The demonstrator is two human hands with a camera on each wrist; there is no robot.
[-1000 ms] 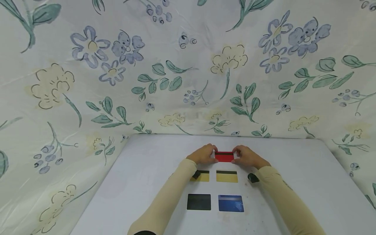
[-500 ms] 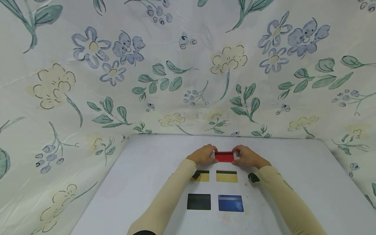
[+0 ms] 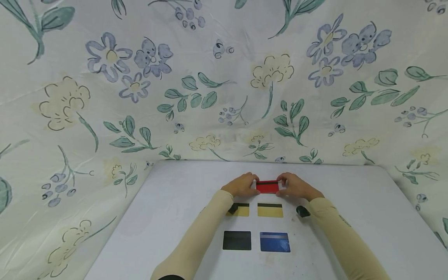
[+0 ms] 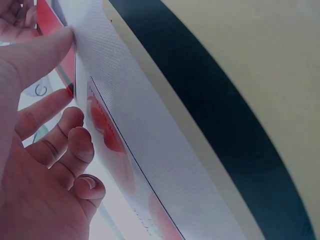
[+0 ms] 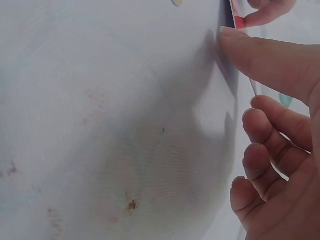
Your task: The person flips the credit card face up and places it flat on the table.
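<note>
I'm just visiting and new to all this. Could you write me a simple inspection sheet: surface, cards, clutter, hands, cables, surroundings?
Surface: white tabletop with small brownish specks.
Cards: red card with dark stripe, held; two yellow cards in a row, the left one partly hidden; nearer the person, black card and blue card.
Clutter: nothing seen.
Hands: left hand and right hand pinch opposite ends of the red card.
Cables: nothing seen.
Surroundings: floral sheet behind and at both sides.

I find far card [image 3: 267,187] between left hand [image 3: 241,184] and right hand [image 3: 295,186]; middle-row cards [image 3: 270,210] before it, near-row cards [image 3: 237,240] before those, both rows on bench [image 3: 140,241].
</note>
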